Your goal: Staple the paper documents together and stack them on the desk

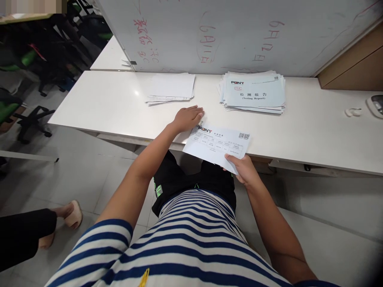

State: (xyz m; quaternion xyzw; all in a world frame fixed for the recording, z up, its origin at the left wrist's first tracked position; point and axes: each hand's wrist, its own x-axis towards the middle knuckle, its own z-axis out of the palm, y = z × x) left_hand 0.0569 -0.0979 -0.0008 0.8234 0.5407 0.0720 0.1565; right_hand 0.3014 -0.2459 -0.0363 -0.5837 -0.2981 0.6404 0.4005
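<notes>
A printed sheet of paper (216, 144) with a PONY logo and a table on it lies tilted over the desk's front edge. My right hand (243, 166) pinches its lower right corner, thumb on top. My left hand (189, 118) rests palm down on the desk by the sheet's upper left corner, fingers stretched out; whether it touches the paper I cannot tell. Beyond that hand lies a stack of blank-looking white papers (172, 87). To the right is a thicker stack of testing reports (254, 92), its edges uneven.
The white desk (113, 101) backs onto a whiteboard (239, 36) with red writing. A brown box (353, 63), a small white object (353, 112) and a dark-topped item (376, 105) sit at right. Another person's foot (73, 214) and office chairs (34, 119) are at left.
</notes>
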